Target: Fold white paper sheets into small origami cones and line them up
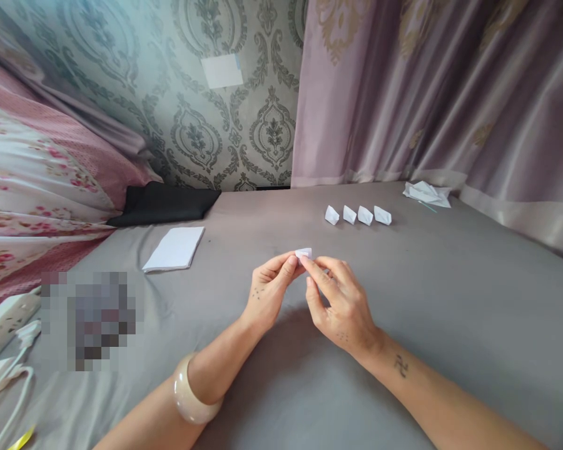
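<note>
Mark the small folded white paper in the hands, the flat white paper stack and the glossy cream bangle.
Small folded white paper (304, 252), head view, upper part.
Flat white paper stack (174, 249), head view, top sheet.
Glossy cream bangle (184, 392), head view, outer band.

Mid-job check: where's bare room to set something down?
Grey cloth lies bare right of the right hand, nearer than the row of four folded papers. Another patch sits between that row and the white paper stack, beyond the left hand. Crowded: left edge, by the power strip; far right corner, with loose papers.
</note>
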The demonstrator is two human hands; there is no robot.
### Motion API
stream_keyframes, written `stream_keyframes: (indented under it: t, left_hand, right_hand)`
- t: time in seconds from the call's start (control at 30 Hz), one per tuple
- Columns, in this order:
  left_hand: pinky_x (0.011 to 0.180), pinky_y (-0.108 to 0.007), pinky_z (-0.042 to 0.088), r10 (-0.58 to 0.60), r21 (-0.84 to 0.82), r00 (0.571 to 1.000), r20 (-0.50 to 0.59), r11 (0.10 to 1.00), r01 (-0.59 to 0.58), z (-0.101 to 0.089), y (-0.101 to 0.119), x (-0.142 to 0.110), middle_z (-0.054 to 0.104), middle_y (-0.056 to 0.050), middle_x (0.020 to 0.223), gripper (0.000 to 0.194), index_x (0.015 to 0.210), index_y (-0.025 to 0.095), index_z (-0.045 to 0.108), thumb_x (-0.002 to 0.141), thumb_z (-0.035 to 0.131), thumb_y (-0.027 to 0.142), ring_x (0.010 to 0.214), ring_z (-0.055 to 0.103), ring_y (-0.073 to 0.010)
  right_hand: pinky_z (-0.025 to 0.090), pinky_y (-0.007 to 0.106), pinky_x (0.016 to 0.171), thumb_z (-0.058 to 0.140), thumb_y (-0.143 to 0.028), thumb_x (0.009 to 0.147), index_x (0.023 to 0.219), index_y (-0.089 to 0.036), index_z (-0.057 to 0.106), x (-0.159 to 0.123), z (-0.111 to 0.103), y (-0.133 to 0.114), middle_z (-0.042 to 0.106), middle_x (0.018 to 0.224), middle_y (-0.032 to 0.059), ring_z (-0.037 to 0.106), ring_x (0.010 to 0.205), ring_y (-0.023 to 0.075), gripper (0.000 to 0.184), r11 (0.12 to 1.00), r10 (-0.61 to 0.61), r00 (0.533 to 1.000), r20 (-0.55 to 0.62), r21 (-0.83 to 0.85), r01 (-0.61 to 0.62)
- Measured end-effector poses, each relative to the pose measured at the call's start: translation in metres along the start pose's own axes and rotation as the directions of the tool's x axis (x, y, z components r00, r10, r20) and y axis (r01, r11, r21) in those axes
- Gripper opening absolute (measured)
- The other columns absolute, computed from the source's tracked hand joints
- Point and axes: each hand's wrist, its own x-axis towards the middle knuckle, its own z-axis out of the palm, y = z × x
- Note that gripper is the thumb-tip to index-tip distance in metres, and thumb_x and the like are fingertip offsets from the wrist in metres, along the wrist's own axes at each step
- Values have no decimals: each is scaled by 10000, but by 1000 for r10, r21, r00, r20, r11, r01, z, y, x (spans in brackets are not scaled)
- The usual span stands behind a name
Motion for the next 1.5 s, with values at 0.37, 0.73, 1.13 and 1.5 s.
stream_keyframes:
  t: [0.37,0.73,1.13,1.5]
  left_hand:
    - [979,-410,490,-33,28,999,-24,999,34,-1,-4,2,726,-73,1031,248,991,173,736,802,676,321,1024,651,-242]
    - [946,-381,512,-50,74,999,-3,996,50,1,-2,-1,739,-58,985,243,964,193,750,784,691,346,954,677,-223]
    - [912,-410,526,-67,93,995,70,994,60,-3,4,1,730,-72,968,245,958,165,735,799,676,342,943,669,-231]
    - [560,-204,427,-265,139,928,262,962,235,-25,19,11,653,-53,872,248,990,192,713,785,689,330,680,556,-102]
  right_hand:
    - [514,360,824,521,-91,852,1320,-224,501,2,3,-1,608,1002,82,577,897,193,486,999,38,999,-15,-13,-38]
    - [493,305,765,511,-194,908,1009,-229,605,10,6,-4,638,962,60,608,877,167,142,981,195,979,-66,23,-194]
    - [438,305,773,528,-218,908,856,-225,601,13,-2,1,658,855,17,610,808,150,90,951,273,962,11,148,-271]
    - [506,274,723,622,-385,830,822,-206,631,22,-15,1,670,796,5,621,743,145,180,460,476,682,556,503,-731]
